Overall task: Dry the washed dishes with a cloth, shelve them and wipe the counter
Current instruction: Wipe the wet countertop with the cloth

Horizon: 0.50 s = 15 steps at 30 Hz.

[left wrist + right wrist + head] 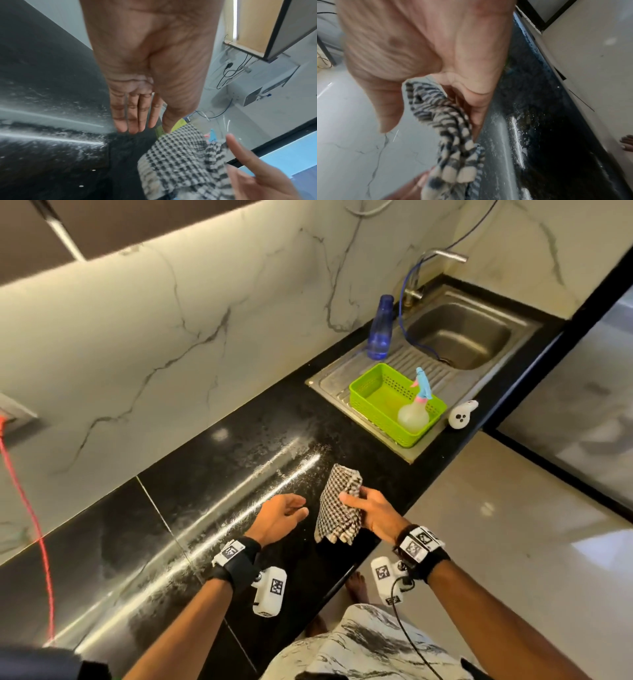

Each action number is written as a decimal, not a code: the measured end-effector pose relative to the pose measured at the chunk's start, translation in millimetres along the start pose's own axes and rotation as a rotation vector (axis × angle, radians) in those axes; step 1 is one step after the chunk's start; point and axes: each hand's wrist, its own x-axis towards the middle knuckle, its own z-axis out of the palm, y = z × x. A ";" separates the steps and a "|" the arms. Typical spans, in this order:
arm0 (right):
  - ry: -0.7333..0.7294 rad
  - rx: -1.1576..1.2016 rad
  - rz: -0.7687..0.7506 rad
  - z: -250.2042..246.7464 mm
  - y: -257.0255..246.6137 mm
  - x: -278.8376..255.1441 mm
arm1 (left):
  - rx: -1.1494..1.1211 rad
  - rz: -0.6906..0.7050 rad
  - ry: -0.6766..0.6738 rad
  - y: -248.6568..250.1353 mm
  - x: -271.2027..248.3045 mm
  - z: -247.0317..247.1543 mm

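A black-and-white checked cloth point(337, 508), folded into a pad, hangs just above the black counter point(212, 474) near its front edge. My right hand point(368, 508) grips the cloth's right side, thumb on top and fingers behind. In the right wrist view the cloth point(447, 129) runs between thumb and fingers. My left hand point(287, 513) hovers just left of the cloth, palm turned inward, fingers straight, holding nothing. The left wrist view shows those fingers point(132, 115) apart from the cloth point(180, 155). White wet streaks point(274, 474) cross the counter.
A steel sink point(459, 337) with a drainboard lies at the back right. On the drainboard stand a green basket point(373, 392) holding a spray bottle point(416, 409) and a blue bottle point(380, 328). A small white object point(462, 414) rests by the basket. A red cord point(30, 508) hangs left.
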 end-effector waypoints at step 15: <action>0.140 0.011 -0.070 18.5 -56.6 4.5 | -0.136 0.275 0.390 58.8 3.6 7.6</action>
